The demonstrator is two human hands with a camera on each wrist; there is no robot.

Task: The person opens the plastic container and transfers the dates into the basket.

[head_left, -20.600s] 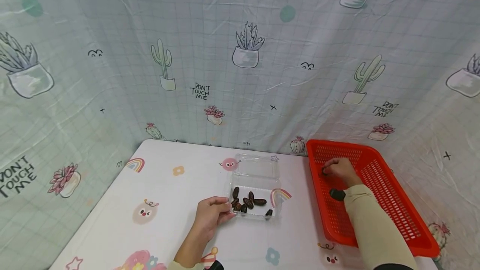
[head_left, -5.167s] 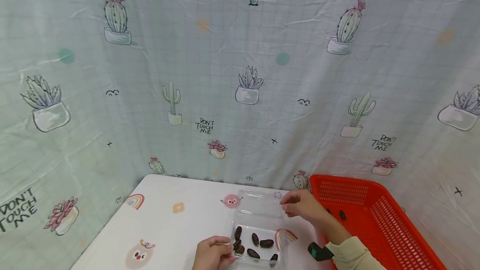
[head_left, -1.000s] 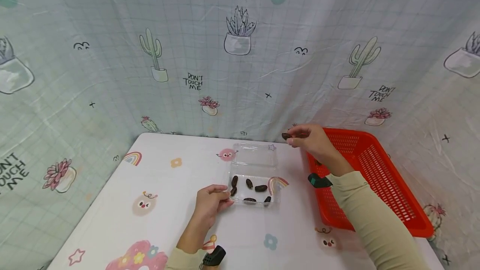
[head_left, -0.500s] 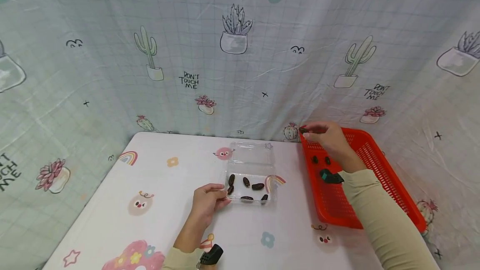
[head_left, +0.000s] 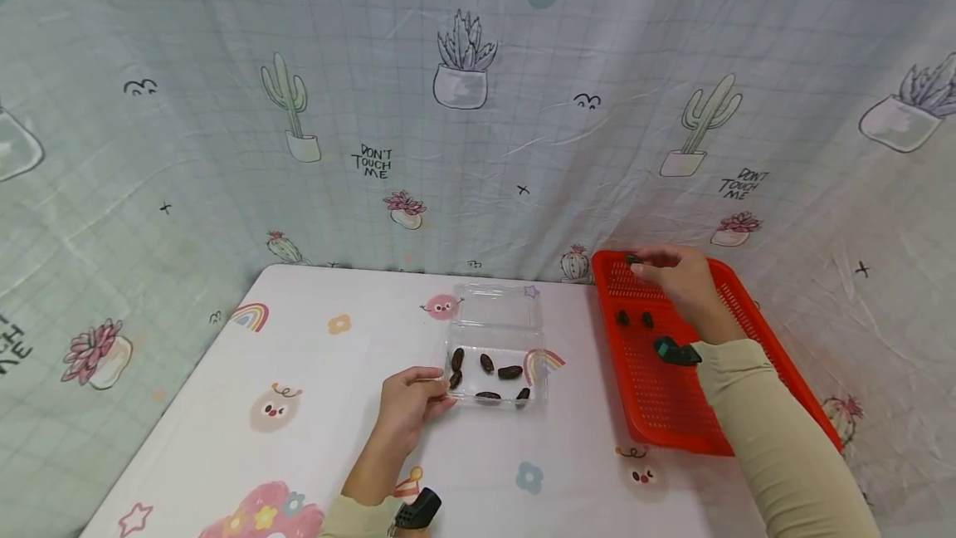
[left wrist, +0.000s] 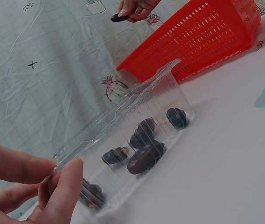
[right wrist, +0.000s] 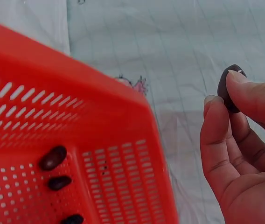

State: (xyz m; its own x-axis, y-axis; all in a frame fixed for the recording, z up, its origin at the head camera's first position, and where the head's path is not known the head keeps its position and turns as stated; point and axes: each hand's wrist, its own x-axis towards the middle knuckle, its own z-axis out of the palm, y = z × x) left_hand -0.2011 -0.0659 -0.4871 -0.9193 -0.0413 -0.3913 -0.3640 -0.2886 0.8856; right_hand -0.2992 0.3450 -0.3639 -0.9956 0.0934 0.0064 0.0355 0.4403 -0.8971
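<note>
A clear plastic clamshell box point(head_left: 469, 385) lies with its lid point(head_left: 496, 307) folded back, and several dark brown dates point(head_left: 510, 372) are in its base. My left hand point(head_left: 407, 407) pinches the box's near left edge between thumb and fingers. Over the far end of the red plastic basket point(head_left: 626, 405), my right hand point(head_left: 685, 282) holds one date point(right wrist: 229, 88) between thumb and fingertips. Two dates point(head_left: 647, 320) show on the basket's floor in the head view; the right wrist view shows a third loose date point(right wrist: 72, 219) in there.
The basket has slotted walls and stands at the table's right side, near the curtain point(head_left: 373, 106). A white patterned cloth point(head_left: 343, 364) covers the table. The box sits left of the basket, with a strip of tabletop between them.
Over the last second my right hand has carried the date rightward, from beside the basket to over it. My left hand stays on the box. The box holds fewer dates than in the oldest frames.
</note>
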